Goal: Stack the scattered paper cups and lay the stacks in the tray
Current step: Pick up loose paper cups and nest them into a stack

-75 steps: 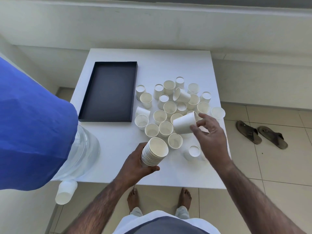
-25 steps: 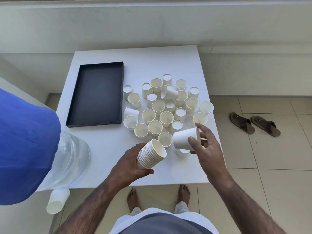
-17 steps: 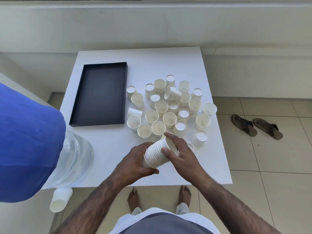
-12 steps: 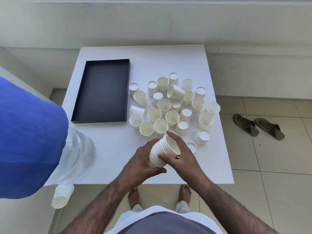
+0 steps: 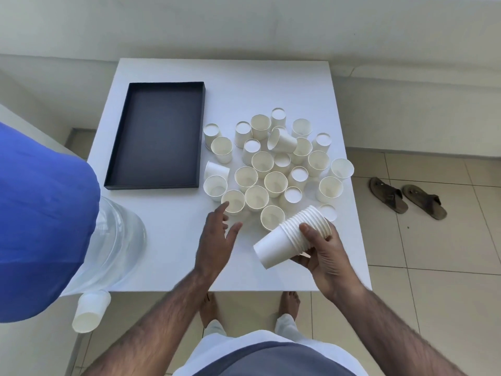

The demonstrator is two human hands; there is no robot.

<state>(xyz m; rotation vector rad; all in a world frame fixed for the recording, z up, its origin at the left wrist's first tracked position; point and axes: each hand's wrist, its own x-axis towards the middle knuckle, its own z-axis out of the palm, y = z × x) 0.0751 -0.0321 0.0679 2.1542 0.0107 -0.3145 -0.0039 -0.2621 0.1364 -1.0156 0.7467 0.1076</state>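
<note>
My right hand [image 5: 322, 251] grips a stack of white paper cups [image 5: 287, 237] held tilted above the table's near right part, its closed bottom end toward me. My left hand [image 5: 215, 237] is open, fingers spread, its fingertips close to an upright cup [image 5: 233, 201] at the near edge of the scattered cups [image 5: 273, 164]. These white cups cover the table's right half, some upright, some upside down, two on their sides. The black tray [image 5: 130, 147] lies on the table's left half with nothing in it.
The white table [image 5: 168, 240] stands against a pale wall ledge. A clear water bottle [image 5: 113, 240] and blue cloth [image 5: 40, 218] crowd the left; a cup stack [image 5: 90, 310] lies below them. Sandals [image 5: 406, 196] rest on the tiled floor to the right. My bare feet show under the table edge.
The stack has passed from my left hand to my right hand and turned bottom end toward me. My left hand let go and moved left toward the loose cups.
</note>
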